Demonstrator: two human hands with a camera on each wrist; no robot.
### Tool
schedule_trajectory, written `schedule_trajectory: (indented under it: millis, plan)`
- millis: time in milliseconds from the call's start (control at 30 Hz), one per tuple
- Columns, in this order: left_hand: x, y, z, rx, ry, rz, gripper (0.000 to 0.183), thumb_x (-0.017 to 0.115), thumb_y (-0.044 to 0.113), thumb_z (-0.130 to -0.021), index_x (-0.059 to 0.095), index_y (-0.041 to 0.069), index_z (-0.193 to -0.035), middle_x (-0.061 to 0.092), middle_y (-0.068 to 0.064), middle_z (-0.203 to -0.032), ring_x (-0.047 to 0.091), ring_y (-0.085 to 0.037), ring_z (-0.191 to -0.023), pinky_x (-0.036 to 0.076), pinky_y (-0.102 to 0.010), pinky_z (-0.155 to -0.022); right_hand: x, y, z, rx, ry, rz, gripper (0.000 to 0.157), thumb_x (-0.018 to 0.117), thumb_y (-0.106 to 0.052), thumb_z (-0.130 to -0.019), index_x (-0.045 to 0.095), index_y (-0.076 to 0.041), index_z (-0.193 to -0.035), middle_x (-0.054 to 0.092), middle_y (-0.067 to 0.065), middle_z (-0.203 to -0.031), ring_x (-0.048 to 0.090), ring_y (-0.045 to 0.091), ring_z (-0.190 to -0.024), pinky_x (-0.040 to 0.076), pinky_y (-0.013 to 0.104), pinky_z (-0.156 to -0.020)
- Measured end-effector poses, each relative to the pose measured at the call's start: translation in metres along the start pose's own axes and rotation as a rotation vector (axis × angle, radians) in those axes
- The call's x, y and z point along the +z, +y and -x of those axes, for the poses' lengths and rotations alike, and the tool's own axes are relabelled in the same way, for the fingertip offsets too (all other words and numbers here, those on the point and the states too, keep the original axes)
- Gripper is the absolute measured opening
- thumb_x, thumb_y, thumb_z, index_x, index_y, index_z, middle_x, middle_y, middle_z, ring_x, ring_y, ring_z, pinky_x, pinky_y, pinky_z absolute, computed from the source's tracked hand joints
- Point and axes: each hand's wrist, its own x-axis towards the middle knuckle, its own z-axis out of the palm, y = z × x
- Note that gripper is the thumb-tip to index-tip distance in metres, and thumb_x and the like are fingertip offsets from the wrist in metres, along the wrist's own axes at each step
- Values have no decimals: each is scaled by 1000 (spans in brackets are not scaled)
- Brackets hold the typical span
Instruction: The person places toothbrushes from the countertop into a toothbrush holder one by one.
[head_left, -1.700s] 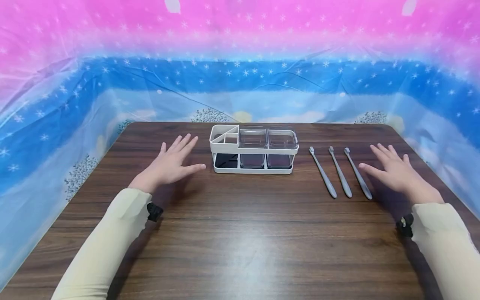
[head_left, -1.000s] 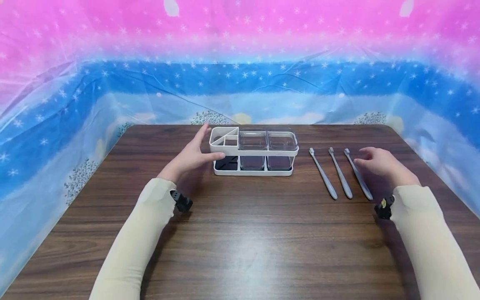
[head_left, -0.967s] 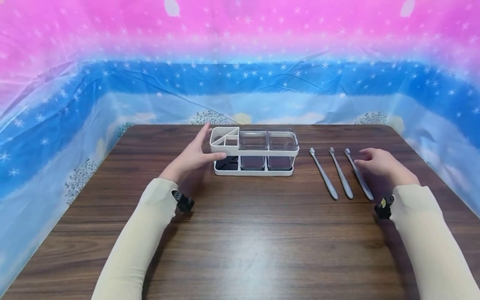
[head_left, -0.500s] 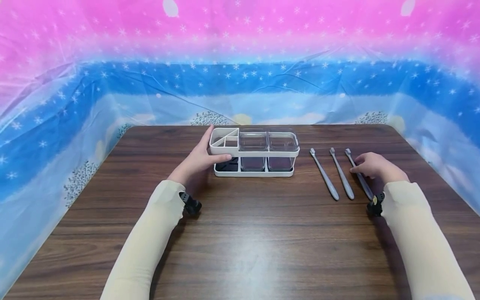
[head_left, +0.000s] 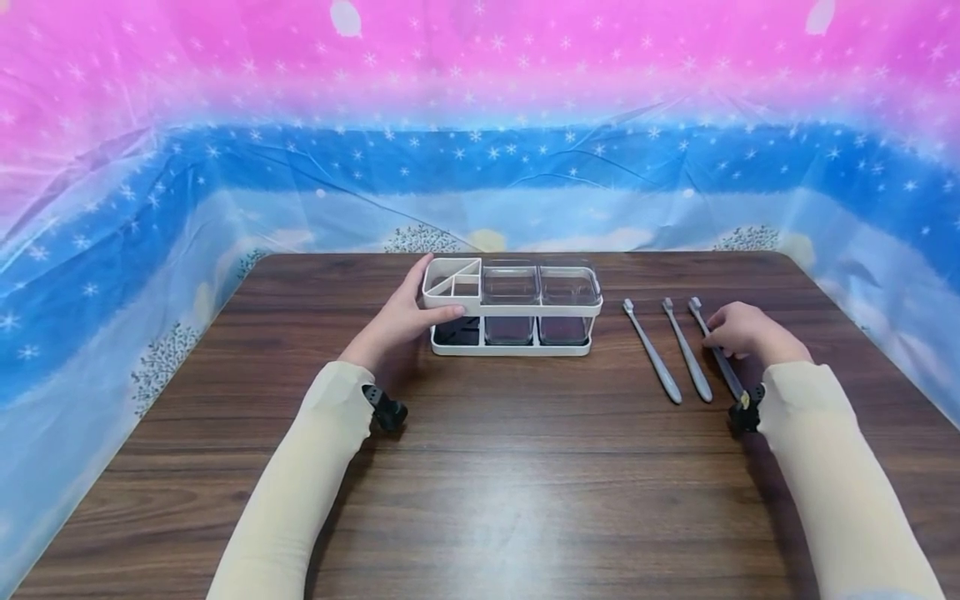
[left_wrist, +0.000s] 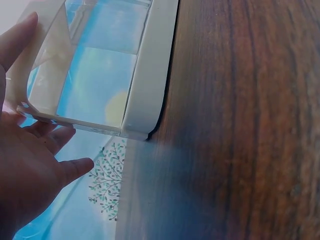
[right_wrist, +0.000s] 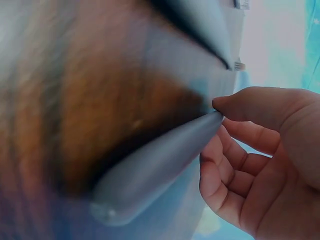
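Note:
A white two-tier toothbrush holder (head_left: 517,311) stands upright near the far edge of the table, with two clear cups in its middle and right bays. My left hand (head_left: 401,318) grips its left end, thumb on the front of the upper rim; the left wrist view shows fingers around the end of the white frame (left_wrist: 150,65). Three grey toothbrushes lie side by side to the right, heads pointing away. My right hand (head_left: 756,335) pinches the rightmost toothbrush (head_left: 729,375) between thumb and fingers; its thick handle end (right_wrist: 155,172) fills the right wrist view.
The left toothbrush (head_left: 654,358) and the middle toothbrush (head_left: 687,354) lie between the holder and my right hand. A dark wood-grain table (head_left: 525,500) carries everything. A pink and blue snowflake cloth (head_left: 480,158) hangs around its back and sides.
Both hands came inward from spread positions. My left hand closed around the holder's left end, and my right hand reached the rightmost toothbrush and pinched it. Holder and toothbrushes stay in place.

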Motion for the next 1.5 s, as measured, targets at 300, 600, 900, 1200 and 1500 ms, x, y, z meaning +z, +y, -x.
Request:
schedule_trajectory:
  millis: [300,600,900,1200,1500]
  plan:
    - [-1,0,0,-3,-5,8,101,73,36,-85,3,22,-157,19,-12,-158,27,-30,-141,26,-51,-112,-36,-38,7,-123,122,-14,39,54,-12,-93,52,18,-119,65,23,-89,63,30,-78,51,39,-66]
    - [-1,-2,0,10,-7,23,101,74,32,-86,3,21,-157,22,-14,-156,35,-31,-135,28,-49,-111,-77,-126,20,-243,323,-101,46,57,-24,-93,52,8,-126,64,25,-107,63,25,-82,49,34,-69]
    - [-1,0,1,11,-19,36,100,75,30,-85,4,22,-156,22,-11,-157,34,-29,-137,28,-47,-112,-73,-224,48,-397,436,-261,38,58,-22,-93,55,0,-123,65,10,-98,62,15,-80,46,31,-76]
    - [-2,0,-1,-25,-34,47,100,73,24,-87,1,22,-156,16,-14,-159,30,-32,-140,27,-49,-112,-57,-278,46,-494,445,-388,29,57,-21,-93,55,-4,-117,63,3,-88,63,17,-81,44,28,-74]
    - [-2,-4,-1,4,-23,66,102,75,29,-85,3,25,-156,24,-13,-155,43,-30,-131,35,-46,-108,-32,-301,30,-558,470,-479,30,58,-18,-93,56,-4,-119,61,3,-89,58,16,-82,45,29,-75]
